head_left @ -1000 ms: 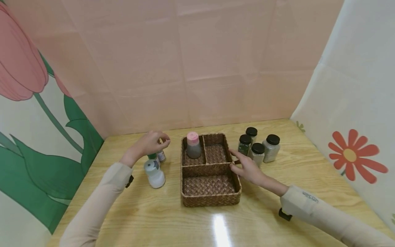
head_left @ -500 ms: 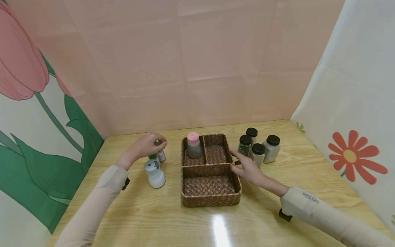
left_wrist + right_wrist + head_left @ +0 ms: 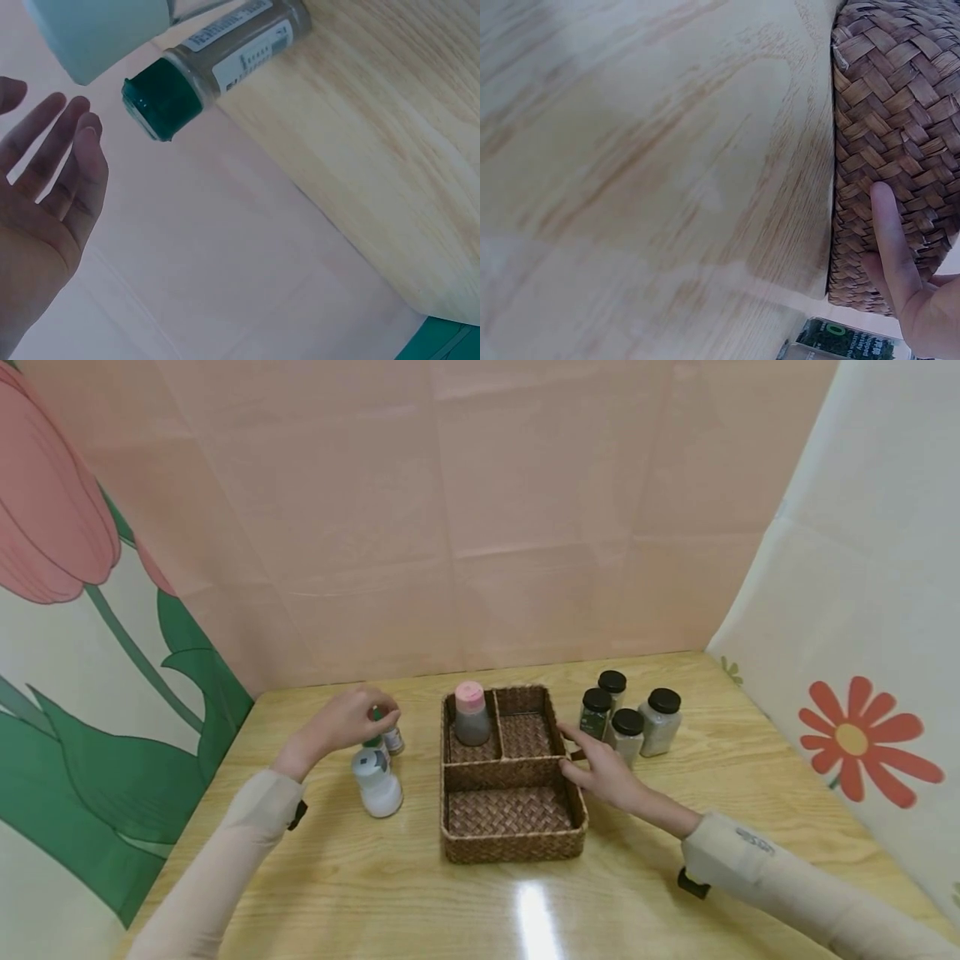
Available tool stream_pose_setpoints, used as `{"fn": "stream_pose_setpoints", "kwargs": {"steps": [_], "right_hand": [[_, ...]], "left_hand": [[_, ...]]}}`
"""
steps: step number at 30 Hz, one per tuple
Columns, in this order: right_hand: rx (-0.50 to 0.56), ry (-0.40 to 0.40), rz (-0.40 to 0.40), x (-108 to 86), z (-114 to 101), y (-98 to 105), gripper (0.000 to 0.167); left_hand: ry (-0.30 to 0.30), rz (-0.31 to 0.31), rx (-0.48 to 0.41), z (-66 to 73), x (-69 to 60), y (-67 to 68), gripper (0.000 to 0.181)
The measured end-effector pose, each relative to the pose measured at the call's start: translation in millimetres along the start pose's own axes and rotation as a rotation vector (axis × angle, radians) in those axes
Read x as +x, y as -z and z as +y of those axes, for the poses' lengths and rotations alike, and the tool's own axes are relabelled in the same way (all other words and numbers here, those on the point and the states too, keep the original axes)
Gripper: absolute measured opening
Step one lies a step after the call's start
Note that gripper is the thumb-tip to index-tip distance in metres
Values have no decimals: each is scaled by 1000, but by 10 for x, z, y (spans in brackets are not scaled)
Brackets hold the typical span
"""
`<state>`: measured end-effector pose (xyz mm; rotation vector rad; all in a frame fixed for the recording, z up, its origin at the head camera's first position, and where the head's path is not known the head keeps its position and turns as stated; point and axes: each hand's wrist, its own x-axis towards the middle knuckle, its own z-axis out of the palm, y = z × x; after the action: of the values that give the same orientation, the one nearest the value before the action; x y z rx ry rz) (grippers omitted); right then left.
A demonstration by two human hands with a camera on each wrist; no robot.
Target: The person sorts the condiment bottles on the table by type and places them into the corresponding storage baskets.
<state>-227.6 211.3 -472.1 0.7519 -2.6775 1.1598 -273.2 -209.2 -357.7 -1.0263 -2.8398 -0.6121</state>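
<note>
We look down on a wooden table (image 3: pixel 375 893), its near strip running in front of a woven basket (image 3: pixel 513 848) split into one wide compartment at the front and two smaller ones behind. Just left of the basket's front half, we see a white bottle (image 3: pixel 381 796) standing on the wood. At the basket's right wall rests a person's right hand (image 3: pixel 611 777); the right wrist view shows us a finger lying straight against the weave, touching the side without curling round it. Past the white bottle, left of the basket's rear half, two smaller bottles (image 3: pixel 393 742) stand close together, partly hidden by the left hand (image 3: pixel 337 722). Its fingers are loosely bent and, in the left wrist view, apart from a green cap (image 3: pixel 163 99), so we judge that it holds nothing. To the right of the basket, four black-lidded jars (image 3: pixel 627 739) stand in a cluster. In the basket's back-left compartment, a pink-capped bottle (image 3: pixel 472 724) stands upright, the only container we find inside. By our count one is in and seven are out, three to the basket's left and four to its right, which suggests to us an early stage. Behind the basket, past the table's far edge, hangs a pink sheet (image 3: pixel 480 543).
</note>
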Motion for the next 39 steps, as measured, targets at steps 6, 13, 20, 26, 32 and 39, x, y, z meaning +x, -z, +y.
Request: {"fn": "stream_pose_setpoints", "kwargs": {"steps": [6, 13, 20, 26, 32, 39], "right_hand": [[-9, 1, 4, 0, -17, 5, 58], [-5, 5, 8, 1, -23, 5, 58], [3, 7, 5, 0, -28, 7, 59], [4, 10, 4, 0, -33, 12, 59], [23, 0, -6, 0, -47, 19, 59], [33, -3, -12, -8, -44, 13, 59]], "left_hand": [[31, -10, 16, -3, -39, -1, 27], [53, -22, 18, 0, -85, 0, 28], [49, -21, 13, -20, -127, -18, 28], [40, -23, 10, -9, -161, -35, 26], [29, -9, 22, -14, -194, -51, 27], [14, 1, 33, -4, -222, -53, 26]]}}
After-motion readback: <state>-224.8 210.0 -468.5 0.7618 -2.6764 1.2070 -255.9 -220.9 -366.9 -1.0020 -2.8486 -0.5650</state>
